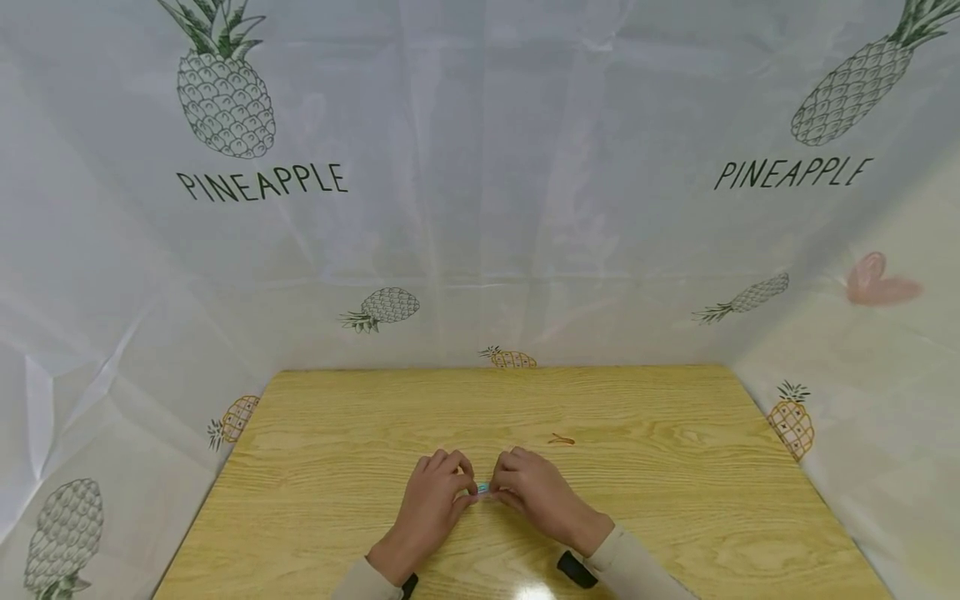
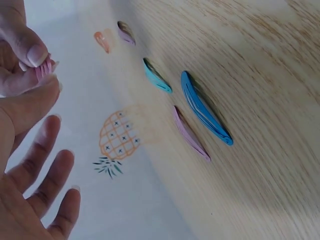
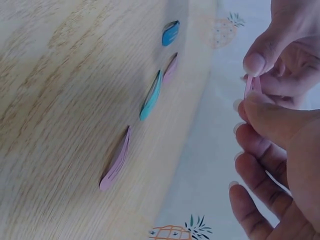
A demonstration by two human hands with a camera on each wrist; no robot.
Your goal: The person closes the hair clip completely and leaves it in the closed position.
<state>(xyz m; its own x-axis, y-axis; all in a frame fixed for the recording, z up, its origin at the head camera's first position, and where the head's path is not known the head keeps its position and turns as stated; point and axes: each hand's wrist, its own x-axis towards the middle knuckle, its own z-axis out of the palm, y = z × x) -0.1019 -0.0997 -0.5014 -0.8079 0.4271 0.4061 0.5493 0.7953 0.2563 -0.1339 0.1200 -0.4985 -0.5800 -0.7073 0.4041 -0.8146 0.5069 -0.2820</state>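
My left hand [image 1: 437,493] and right hand [image 1: 538,493] meet over the table. Thumb and finger of each pinch a small pink hair clip [image 3: 252,84], much of it hidden by the fingertips. In the left wrist view, the left hand's other fingers [image 2: 56,170] are spread loosely. Several snap hair clips lie on the wood by the hands: a blue clip [image 2: 204,111], a pink clip [image 2: 190,134], a teal clip [image 2: 157,78] and a mauve clip [image 3: 116,161]. From the head, only a bit of blue-teal [image 1: 483,487] shows between the hands.
A thin orange-brown item [image 1: 562,439], too small to identify, lies beyond the right hand on the wooden table [image 1: 337,450]. White cloth with pineapple prints [image 1: 480,208] hangs behind and at both sides. Dark wrist straps [image 1: 576,570] sit near the table's front.
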